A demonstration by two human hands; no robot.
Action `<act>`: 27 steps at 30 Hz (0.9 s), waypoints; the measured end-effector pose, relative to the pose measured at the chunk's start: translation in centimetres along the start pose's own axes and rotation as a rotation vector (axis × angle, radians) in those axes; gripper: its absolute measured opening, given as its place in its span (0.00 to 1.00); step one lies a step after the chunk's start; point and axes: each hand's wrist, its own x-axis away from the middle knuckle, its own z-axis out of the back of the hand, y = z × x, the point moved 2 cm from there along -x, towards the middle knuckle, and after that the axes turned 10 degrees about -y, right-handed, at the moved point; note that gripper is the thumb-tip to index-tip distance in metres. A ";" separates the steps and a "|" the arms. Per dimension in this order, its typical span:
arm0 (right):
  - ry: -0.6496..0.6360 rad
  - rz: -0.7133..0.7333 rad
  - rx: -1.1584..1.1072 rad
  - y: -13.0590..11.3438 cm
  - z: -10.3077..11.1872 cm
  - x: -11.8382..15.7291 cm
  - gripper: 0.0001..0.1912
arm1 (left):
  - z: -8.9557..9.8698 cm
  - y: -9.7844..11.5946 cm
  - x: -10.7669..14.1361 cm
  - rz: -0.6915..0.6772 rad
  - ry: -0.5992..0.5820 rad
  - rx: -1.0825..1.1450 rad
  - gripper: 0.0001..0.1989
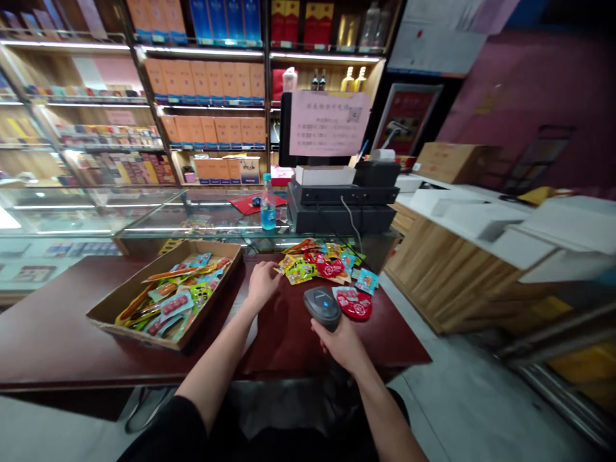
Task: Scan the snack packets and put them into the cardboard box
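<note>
My right hand (344, 343) is wrapped round the handle of a dark grey barcode scanner (321, 304), its head with a small blue light pointing away from me over the table. My left hand (264, 284) reaches to the near-left edge of a pile of snack packets (301, 269), thumb and fingertips closed on the corner of a yellow packet (285, 263). Red, green, yellow and blue wrappers make up the pile. Right of the scanner lie a red packet (357, 307) and a light blue packet (367, 281). A shallow cardboard box (180, 342) holding several snack packets stands left of my left hand.
The dark red table (289, 353) ends close to my body. Behind it, a glass counter (206, 212) carries a blue bottle (268, 208), a black cash drawer (341, 215) and a monitor with a pink sheet (330, 122). Wooden cabinets (462, 276) stand to the right.
</note>
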 end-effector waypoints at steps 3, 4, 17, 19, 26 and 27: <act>0.036 0.006 -0.005 0.2 1.2 0.6 0.14 | -3.1 2.1 -1.9 -0.021 -0.127 -0.068 0.11; 0.047 0.008 -0.009 0.3 1.5 0.8 0.14 | -4.0 2.8 -2.5 -0.034 -0.161 -0.097 0.11; 0.124 -0.064 0.003 1.2 3.8 2.2 0.14 | -10.4 9.9 -7.8 -0.515 -0.336 -0.421 0.20; 0.131 -0.073 0.004 1.2 3.9 2.3 0.14 | -10.3 9.5 -7.6 -0.503 -0.325 -0.348 0.17; 0.092 -0.047 -0.023 0.6 3.4 2.2 0.14 | -7.4 6.1 -5.2 -0.266 -0.282 -0.005 0.06; 0.084 -0.038 -0.027 0.5 3.2 2.1 0.14 | -6.7 5.3 -4.7 -0.176 -0.275 0.093 0.06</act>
